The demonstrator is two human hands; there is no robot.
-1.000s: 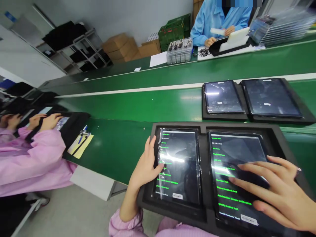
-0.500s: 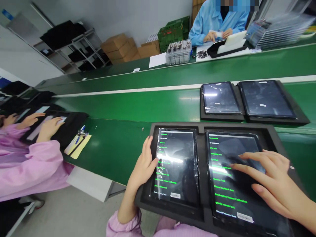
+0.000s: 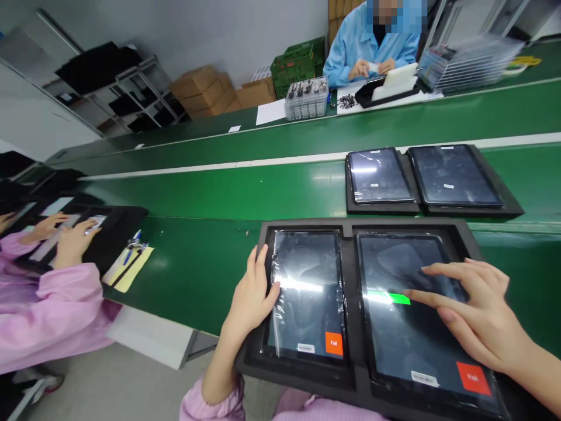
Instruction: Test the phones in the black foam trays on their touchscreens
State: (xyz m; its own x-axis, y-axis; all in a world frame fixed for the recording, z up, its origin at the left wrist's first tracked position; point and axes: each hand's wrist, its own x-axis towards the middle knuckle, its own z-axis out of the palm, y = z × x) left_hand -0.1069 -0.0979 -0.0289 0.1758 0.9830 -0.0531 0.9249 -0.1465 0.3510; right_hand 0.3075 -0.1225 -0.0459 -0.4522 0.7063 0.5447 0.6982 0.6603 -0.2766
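A black foam tray (image 3: pixel 350 304) lies at the table's front edge and juts toward my lap. In its two recesses sit a left tablet (image 3: pixel 307 310) and a right tablet (image 3: pixel 394 339), both under clear film, each with a red "Fail" box at its lower right. My left hand (image 3: pixel 249 295) is open over the tray's left rim, fingers stretched along it and thumb on the left tablet's edge. Over the right tablet, my right hand (image 3: pixel 475 316) is open with spread fingers. One fingertip meets the end of a green bar on that screen.
Beyond the tray, two more tablets (image 3: pixel 456 175) rest in another black foam tray (image 3: pixel 504 202). At left, a co-worker in a pink sleeve (image 3: pixel 56 298) handles a device near a yellow pad (image 3: pixel 135 269). Across the green table (image 3: pixel 210 190) sits a person in blue (image 3: pixel 346 47).
Both screens have switched from green and white test lists to dark screens with red "Fail" boxes. A green bar shows at my right fingertip. The view has shifted slightly; my hands keep their places.
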